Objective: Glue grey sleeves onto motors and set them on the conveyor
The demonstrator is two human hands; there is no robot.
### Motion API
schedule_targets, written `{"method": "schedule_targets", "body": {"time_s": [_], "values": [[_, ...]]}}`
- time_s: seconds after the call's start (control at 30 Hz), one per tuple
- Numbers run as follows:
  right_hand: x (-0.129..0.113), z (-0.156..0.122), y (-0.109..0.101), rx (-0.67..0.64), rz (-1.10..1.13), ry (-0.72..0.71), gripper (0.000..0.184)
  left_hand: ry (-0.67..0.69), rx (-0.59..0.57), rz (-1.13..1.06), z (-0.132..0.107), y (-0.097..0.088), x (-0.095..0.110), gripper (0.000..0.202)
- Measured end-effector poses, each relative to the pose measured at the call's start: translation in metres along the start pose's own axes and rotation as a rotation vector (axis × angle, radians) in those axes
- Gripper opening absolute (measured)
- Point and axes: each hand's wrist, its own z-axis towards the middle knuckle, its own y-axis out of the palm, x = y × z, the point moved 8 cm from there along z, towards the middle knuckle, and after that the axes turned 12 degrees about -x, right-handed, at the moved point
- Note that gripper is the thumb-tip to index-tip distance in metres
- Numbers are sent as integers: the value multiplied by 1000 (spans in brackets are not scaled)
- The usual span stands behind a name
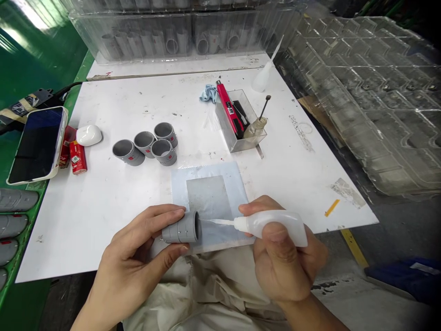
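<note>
Over the near edge of the pale blue sheet (237, 188), both hands are occupied, and from where I stand each grip seems to have its reason. The left hand (134, 257) pinches a grey tube (181, 228) between thumb and fingers, turned on its side with its open end facing right, which likely leaves that mouth unobstructed. The right hand (285, 266) wraps a translucent squeeze bottle (272, 223), thumb on its flank, where pressure would probably be easy to control; its thin nozzle (222, 222) points left at the tube's mouth, though I cannot tell whether the two touch. The sheet itself, spread below, perhaps guards the white tabletop (282, 184) against drips. Beyond the sheet and to its left, four more grey tubes (132, 158) stand open end up in a close cluster, an arrangement that seems handy for the left hand. Beyond the sheet and to its right, a clear box (248, 143) holds a red cutter (227, 103) leaning up past its wall and a small glass bottle (254, 130) with a stick (265, 106) poking out, presumably boxed against tipping. Farther past the sheet, behind that box, a second squeeze bottle (262, 80) stands spout upward, which I take as a way of preventing leaks.
</note>
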Motion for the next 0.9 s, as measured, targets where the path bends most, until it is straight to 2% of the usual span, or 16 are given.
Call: {"method": "schedule_targets", "body": {"time_s": [0.13,0.33,0.47,0.63,0.8,0.9], "values": [[0,0,0,-7,33,35,17,-1,3,-17,-1,-1,-1,49],[3,2,-3,2,76,167,19,7,10,-26,-1,0,-1,48],[5,7,-6,66,140,238,26,-4,88,-67,-2,-1,0,49],[4,12,-9,119,140,197,25,-29,142,-119,-4,-1,2,42],[7,10,-9,106,150,200,26,-46,136,-220,-4,-2,-1,23],[5,8,-9,77,136,206,25,-87,167,-277,-5,-3,-5,27]]}}
